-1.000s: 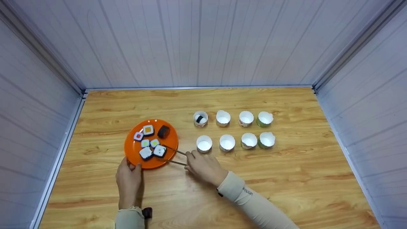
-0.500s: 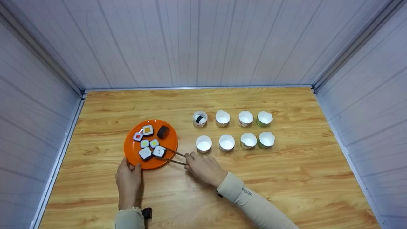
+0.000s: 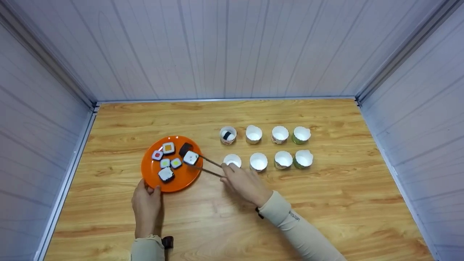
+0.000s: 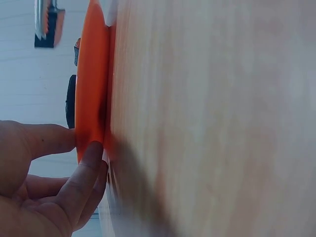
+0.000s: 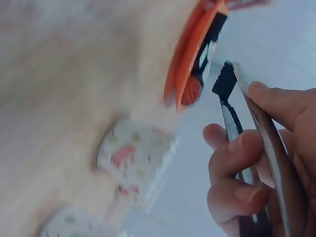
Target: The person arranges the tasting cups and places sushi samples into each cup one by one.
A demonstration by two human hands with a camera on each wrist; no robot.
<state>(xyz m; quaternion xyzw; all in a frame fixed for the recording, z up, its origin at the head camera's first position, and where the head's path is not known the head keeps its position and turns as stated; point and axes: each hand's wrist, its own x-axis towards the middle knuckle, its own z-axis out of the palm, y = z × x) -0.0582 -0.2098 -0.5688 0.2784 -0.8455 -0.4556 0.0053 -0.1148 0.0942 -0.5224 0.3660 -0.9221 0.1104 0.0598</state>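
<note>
My left hand [image 3: 146,203] pinches the near-left rim of an orange plate [image 4: 91,89], its thumb over the edge and fingers against the outside. With my right hand [image 3: 246,183] I grip metal tongs [image 5: 269,148]. Between their tips a white-and-black square sushi roll [image 3: 190,157] hangs above the plate's right side, covering part of a dark sushi piece [image 3: 185,148]. Several other pieces lie on the plate, among them an orange-centred roll [image 3: 168,148], a red-centred roll [image 3: 157,155] and a white-topped roll [image 3: 166,174].
Right of the plate, paper cups stand in two rows on the wooden table [image 3: 344,188]. The far-left cup [image 3: 228,135] holds a white piece with a black band. My right hand is close to the near-left cup [image 3: 232,160]. Panel walls [image 3: 224,50] enclose the table.
The tongs have lifted the white-and-black roll from the plate's near right part and carried it up and right. My left hand stays on the rim.
</note>
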